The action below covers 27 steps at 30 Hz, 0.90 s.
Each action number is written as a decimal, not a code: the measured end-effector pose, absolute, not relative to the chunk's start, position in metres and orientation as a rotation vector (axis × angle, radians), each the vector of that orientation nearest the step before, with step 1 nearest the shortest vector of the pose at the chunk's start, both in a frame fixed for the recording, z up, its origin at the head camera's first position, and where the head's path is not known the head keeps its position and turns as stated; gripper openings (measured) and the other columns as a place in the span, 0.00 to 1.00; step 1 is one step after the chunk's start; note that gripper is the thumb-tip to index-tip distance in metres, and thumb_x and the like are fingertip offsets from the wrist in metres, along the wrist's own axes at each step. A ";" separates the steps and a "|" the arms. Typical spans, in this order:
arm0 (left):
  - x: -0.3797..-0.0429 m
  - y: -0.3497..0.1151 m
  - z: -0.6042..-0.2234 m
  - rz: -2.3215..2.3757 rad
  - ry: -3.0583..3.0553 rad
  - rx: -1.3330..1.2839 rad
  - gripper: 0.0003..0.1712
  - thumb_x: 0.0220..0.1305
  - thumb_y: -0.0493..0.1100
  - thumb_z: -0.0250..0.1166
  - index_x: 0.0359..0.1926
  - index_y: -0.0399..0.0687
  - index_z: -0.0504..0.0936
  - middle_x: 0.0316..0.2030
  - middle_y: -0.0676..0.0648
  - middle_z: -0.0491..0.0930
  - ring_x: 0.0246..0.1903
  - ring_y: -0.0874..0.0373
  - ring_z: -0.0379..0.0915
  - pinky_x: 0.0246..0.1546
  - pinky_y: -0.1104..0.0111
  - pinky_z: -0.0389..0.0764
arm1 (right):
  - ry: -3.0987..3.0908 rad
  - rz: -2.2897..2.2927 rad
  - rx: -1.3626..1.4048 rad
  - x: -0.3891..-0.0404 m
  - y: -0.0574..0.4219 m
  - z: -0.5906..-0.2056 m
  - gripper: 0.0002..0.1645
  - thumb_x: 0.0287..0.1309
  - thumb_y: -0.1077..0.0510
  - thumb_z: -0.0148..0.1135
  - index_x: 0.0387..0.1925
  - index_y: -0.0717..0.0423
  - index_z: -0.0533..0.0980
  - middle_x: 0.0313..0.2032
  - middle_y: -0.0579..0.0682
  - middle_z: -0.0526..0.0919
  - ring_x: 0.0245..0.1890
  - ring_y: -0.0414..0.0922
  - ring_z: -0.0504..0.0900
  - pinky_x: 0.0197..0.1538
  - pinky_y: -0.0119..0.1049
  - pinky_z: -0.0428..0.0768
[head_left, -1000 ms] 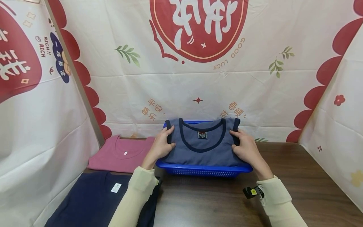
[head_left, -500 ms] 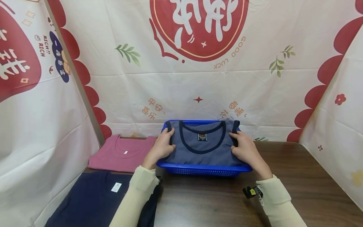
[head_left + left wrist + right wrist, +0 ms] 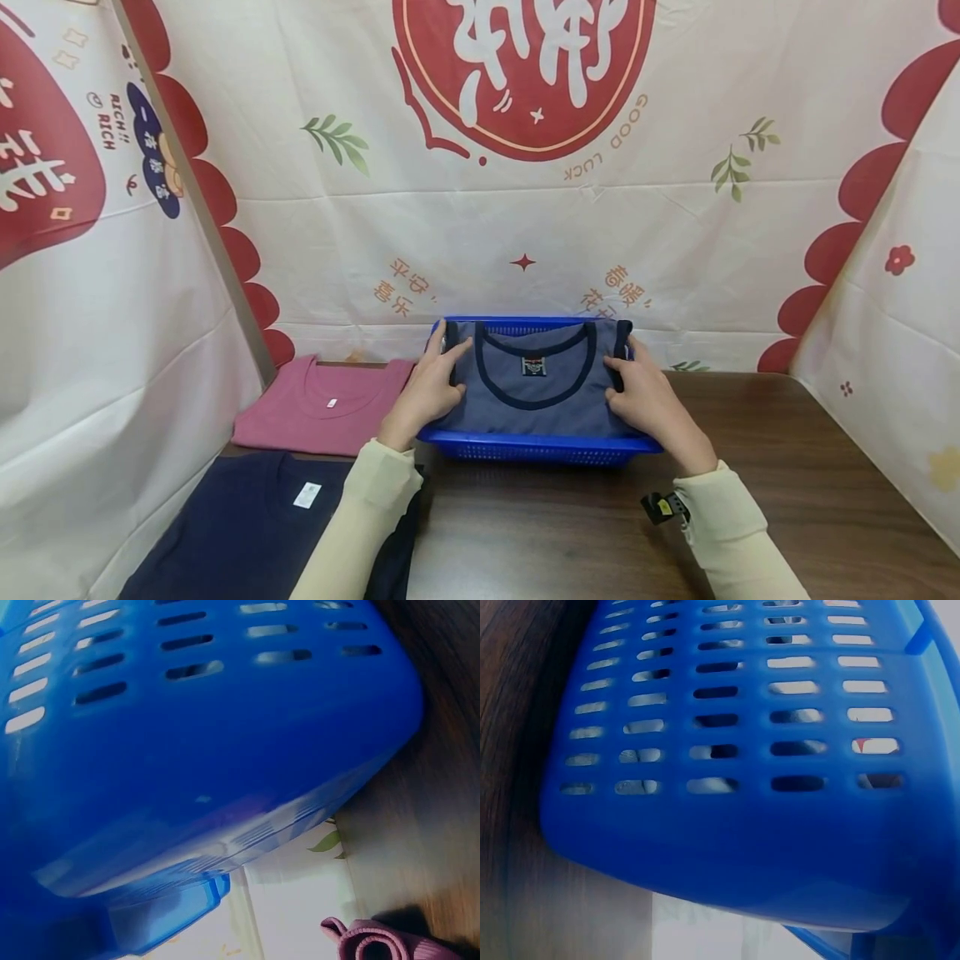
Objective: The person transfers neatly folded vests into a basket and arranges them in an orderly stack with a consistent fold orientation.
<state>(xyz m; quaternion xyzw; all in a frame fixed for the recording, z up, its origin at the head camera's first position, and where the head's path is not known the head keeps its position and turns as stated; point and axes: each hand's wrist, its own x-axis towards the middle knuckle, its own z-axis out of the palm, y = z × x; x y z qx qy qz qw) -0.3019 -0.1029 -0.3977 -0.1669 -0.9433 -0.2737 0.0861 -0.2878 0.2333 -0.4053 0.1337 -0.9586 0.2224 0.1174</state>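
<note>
A folded grey-blue top (image 3: 540,417) with dark trim and a neck label lies in the blue plastic basket (image 3: 540,451). My left hand (image 3: 427,385) rests at the top's left side, fingers spread, one fingertip lying over the cloth. Against the right side, my right hand (image 3: 651,392) touches the top with its index finger and thumb apart. The other right fingers are partly hidden. Neither hand shows in the wrist views; the left wrist view is mostly basket wall (image 3: 187,735), and so is the right wrist view, with its slotted wall (image 3: 727,832).
A folded pink shirt (image 3: 330,417) lies left of the basket. In front of it is a folded navy shirt (image 3: 240,517) with a white tag. The brown table (image 3: 555,533) extends to the right. Printed cloth (image 3: 525,225) hangs close behind the basket.
The top has settled lower into the basket, and more of the back rim shows. My left fingers have spread from their grip, and the right fingers have loosened slightly.
</note>
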 end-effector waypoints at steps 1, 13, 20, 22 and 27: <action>-0.302 -0.103 -0.398 -0.803 -2.800 -0.519 0.42 0.62 0.32 0.69 0.76 0.55 0.69 0.84 0.44 0.34 0.79 0.34 0.51 0.64 0.46 0.75 | -2.801 0.651 0.394 -0.287 0.233 -0.406 0.32 0.58 0.65 0.61 0.64 0.75 0.73 0.78 0.79 0.43 0.76 0.76 0.49 0.64 0.72 0.69; -0.298 -0.107 -0.398 -0.552 -2.844 -0.609 0.13 0.67 0.43 0.70 0.50 0.54 0.92 0.75 0.46 0.69 0.80 0.29 0.40 0.73 0.27 0.47 | -2.695 0.425 0.587 -0.287 0.234 -0.410 0.14 0.59 0.64 0.66 0.46 0.66 0.87 0.67 0.72 0.74 0.77 0.73 0.52 0.75 0.71 0.53; -0.296 -0.108 -0.397 -0.449 -3.042 -0.511 0.23 0.63 0.61 0.69 0.56 0.62 0.89 0.78 0.52 0.64 0.82 0.36 0.30 0.65 0.19 0.32 | -2.837 0.329 0.547 -0.285 0.233 -0.411 0.18 0.63 0.53 0.68 0.50 0.58 0.87 0.67 0.68 0.76 0.77 0.71 0.57 0.74 0.75 0.47; -0.296 -0.108 -0.397 -0.418 -3.071 -0.495 0.25 0.63 0.63 0.69 0.57 0.63 0.88 0.78 0.52 0.63 0.83 0.37 0.28 0.65 0.18 0.31 | -2.870 0.328 0.532 -0.285 0.233 -0.412 0.19 0.64 0.51 0.68 0.51 0.57 0.86 0.68 0.67 0.75 0.77 0.70 0.57 0.73 0.77 0.46; -0.298 -0.108 -0.400 -0.400 -3.086 -0.483 0.25 0.63 0.64 0.68 0.58 0.64 0.87 0.78 0.51 0.64 0.83 0.39 0.26 0.66 0.19 0.34 | -2.915 0.311 0.530 -0.286 0.233 -0.412 0.20 0.67 0.50 0.65 0.54 0.55 0.84 0.70 0.66 0.73 0.78 0.68 0.55 0.71 0.79 0.47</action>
